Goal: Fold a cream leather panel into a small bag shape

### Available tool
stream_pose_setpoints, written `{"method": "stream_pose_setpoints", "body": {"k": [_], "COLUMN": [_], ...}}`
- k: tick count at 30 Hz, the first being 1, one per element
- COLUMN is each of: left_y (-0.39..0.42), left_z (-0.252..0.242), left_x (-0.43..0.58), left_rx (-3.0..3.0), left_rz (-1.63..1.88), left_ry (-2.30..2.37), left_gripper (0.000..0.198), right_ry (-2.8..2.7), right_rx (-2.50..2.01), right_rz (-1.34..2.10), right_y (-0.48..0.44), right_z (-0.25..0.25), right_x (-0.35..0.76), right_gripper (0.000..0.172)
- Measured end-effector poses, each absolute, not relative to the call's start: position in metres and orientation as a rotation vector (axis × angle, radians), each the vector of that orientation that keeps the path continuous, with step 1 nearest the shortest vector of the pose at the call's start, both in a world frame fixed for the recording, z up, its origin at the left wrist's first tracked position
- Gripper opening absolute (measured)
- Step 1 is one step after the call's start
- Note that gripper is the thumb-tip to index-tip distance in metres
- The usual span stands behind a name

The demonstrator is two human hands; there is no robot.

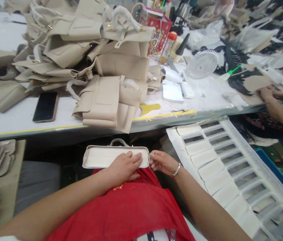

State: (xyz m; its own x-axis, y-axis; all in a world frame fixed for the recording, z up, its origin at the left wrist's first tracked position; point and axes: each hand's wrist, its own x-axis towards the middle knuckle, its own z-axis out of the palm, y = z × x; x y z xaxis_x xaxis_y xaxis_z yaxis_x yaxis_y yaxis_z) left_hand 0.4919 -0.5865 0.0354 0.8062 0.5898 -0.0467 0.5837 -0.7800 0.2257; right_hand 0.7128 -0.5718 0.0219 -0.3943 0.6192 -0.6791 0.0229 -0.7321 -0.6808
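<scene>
An off-white handbag [98,156] lies at my lap with its long, narrow panel facing up. A plastic-wrapped handle [119,142] sticks out behind it. My left hand [127,165] rests across the panel, its fingers over the top and its thumb lower at the near edge, steadying the bag. At the bag's right end, my right hand [162,162] is closed in a pinch at the edge. What lies between those fingertips is too small to make out.
Beige handbags [103,97] are piled on the table, beside a phone [45,107]. A slotted white rack [214,160] with pale pieces stands at right. Shaped parts lie on a board [18,167] at left. A small fan [203,63] and another person's hand [267,93] are farther right.
</scene>
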Motion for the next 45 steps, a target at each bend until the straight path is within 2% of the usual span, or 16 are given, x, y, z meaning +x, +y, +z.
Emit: {"method": "stream_pose_setpoints", "body": {"k": [2, 6, 12, 15, 17, 21, 24, 27, 32, 35, 38, 40, 42, 43, 45], "left_y": [-0.588, -0.591, -0.592, -0.592, -0.591, -0.591, -0.59, -0.589, -0.587, -0.589, -0.592, -0.596, -0.6, -0.601, -0.602], "left_z": [0.036, 0.037, 0.039, 0.039, 0.038, 0.037, 0.036, 0.034, 0.035, 0.046, 0.056, 0.059, 0.056, 0.051, 0.038], "left_x": [0.493, 0.496, 0.499, 0.499, 0.498, 0.497, 0.495, 0.493, 0.496, 0.493, 0.466, 0.432, 0.392, 0.372, 0.34], "left_rx": [2.775, 2.807, 2.812, 2.812, 2.807, 2.796, 2.79, 2.785, 2.747, 2.667, 2.455, 2.195, 1.796, 1.582, 1.228], "left_rz": [0.034, 0.011, -0.054, -0.069, -0.069, -0.051, -0.042, -0.025, -0.002, 0.063, 0.329, 0.628, 0.863, 0.868, 0.712], "left_ry": [0.927, 0.967, 0.987, 0.984, 0.986, 0.974, 0.973, 0.947, 0.933, 0.91, 0.922, 1.157, 1.556, 1.715, 1.749], "left_gripper": [0.055, 0.054, 0.051, 0.052, 0.053, 0.057, 0.06, 0.058, 0.059, 0.065, 0.078, 0.066, 0.038, 0.034, 0.037], "right_ry": [-1.079, -1.674, -2.339, -2.442, -2.304, -1.527, -1.129, -1.11, -1.321, -1.447, -1.541, -1.586, -1.62, -1.635, -1.664], "right_rx": [-1.617, -1.962, -2.098, -2.14, -2.156, -1.925, -1.693, -1.784, -2.02, -2.109, -2.124, -2.107, -2.1, -2.098, -2.105], "right_rz": [2.114, 1.791, 1.128, 0.853, 1.034, 1.934, 2.202, 2.156, 2.034, 1.979, 1.964, 1.996, 2.023, 2.027, 2.013], "right_y": [-0.568, -0.562, -0.559, -0.559, -0.558, -0.558, -0.559, -0.557, -0.548, -0.547, -0.548, -0.546, -0.544, -0.543, -0.542], "right_z": [0.025, 0.038, 0.058, 0.061, 0.06, 0.049, 0.038, 0.031, 0.039, 0.05, 0.051, 0.047, 0.045, 0.045, 0.048], "right_x": [0.708, 0.697, 0.678, 0.672, 0.673, 0.692, 0.705, 0.704, 0.689, 0.684, 0.685, 0.687, 0.687, 0.687, 0.686], "right_gripper": [0.034, 0.022, 0.021, 0.021, 0.024, 0.032, 0.035, 0.038, 0.032, 0.031, 0.034, 0.037, 0.04, 0.04, 0.04]}}
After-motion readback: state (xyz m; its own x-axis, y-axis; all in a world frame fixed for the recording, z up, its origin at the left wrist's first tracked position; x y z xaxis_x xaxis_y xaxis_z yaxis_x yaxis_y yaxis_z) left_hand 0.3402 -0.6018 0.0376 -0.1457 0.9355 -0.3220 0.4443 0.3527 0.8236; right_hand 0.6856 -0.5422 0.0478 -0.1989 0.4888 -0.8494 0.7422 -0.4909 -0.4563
